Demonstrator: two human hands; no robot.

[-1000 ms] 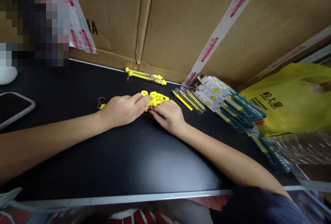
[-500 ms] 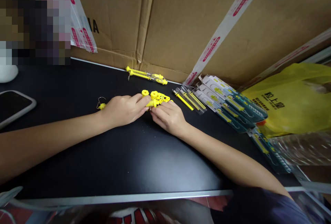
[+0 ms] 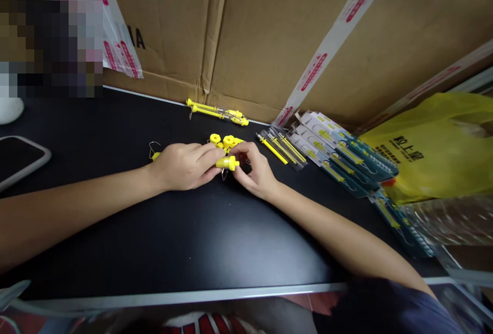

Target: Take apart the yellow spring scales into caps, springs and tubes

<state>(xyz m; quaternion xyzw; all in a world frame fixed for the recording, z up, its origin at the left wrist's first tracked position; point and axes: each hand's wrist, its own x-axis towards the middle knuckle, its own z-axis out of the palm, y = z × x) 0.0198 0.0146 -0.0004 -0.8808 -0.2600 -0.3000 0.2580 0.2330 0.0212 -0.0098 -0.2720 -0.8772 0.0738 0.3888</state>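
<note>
My left hand (image 3: 188,165) is wrapped round a tube-shaped yellow spring scale (image 3: 228,163), which lies almost level above the table. Its capped end sticks out past my thumb, and a wire hook shows beyond the wrist side of the hand. At the capped end, my right hand (image 3: 254,170) pinches the narrow tip between thumb and fingers. A thin wire piece hangs just under the cap. Behind the fingers sits a small pile of yellow plastic caps (image 3: 228,142), partly hidden by my hands.
Assembled yellow spring scales (image 3: 215,111) lie by the cardboard box (image 3: 162,15) at the back. Right of the hands are yellow strips with clear tubes (image 3: 287,148), printed packages (image 3: 335,144) and a yellow bag (image 3: 442,144). A phone (image 3: 21,159) lies at left.
My right hand has come away from the pile of caps to the end of the spring scale. The scale's capped end now sits slightly lower and nearer to me.
</note>
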